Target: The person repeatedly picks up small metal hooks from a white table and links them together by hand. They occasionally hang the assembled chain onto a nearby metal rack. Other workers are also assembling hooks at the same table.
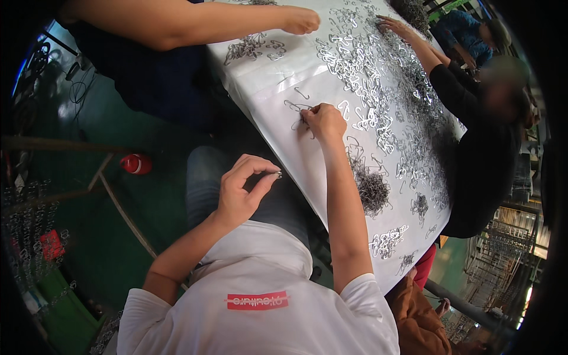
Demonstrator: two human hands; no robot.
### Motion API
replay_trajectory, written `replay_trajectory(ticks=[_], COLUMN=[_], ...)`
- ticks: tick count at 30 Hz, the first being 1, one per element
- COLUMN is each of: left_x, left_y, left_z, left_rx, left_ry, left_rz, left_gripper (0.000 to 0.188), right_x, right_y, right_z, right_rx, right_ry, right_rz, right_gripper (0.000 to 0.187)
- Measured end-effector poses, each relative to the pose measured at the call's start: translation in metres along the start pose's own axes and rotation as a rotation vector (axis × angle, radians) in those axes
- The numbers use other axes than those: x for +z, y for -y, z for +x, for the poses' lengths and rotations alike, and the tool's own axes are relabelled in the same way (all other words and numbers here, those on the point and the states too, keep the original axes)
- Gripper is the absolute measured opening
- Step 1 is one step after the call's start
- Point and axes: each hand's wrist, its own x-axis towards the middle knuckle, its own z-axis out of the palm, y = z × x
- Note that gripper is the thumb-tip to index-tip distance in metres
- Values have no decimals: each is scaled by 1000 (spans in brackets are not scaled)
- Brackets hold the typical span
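Wire hooks [294, 107] at the near edge of the white-covered table [302, 160]: a small loose group, set apart from the main spread. Right hand [325, 122] is lowered onto that group from the right, thumb and fingertips drawn together on the wire; whether a hook is gripped or only touched cannot be told. Fingertip contact probably used because the wire is thin and the pieces overlap.

Left hand [244, 184] is held off the table edge, above the lap, thumb and forefinger pinched on a small dark piece [279, 174]; too small to identify. Likely parked there to stay clear of the right hand.

Farther out: a dense tangled heap [373, 192] beside the right forearm, and a broad hook spread [367, 83] down the table middle, presumably placed within reach from both sides. One co-worker's fist [302, 21] is over the far-left end; another's hand [397, 26] is at the spread's far end.
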Motion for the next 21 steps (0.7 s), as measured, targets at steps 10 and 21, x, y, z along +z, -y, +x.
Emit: replay_trajectory(ticks=[10,21], left_x=[5,14], left_y=[0,-5], left_z=[-1,-13], left_rx=[18,-3], left_ry=[3,-28], left_rz=[-28,-112], left_gripper=[16,15], right_x=[-14,-33], right_y=[-39,-12], right_z=[-24,-178], right_rx=[-103,-74], right_ry=[276,264], right_rz=[851,1458], right_gripper=[16,11])
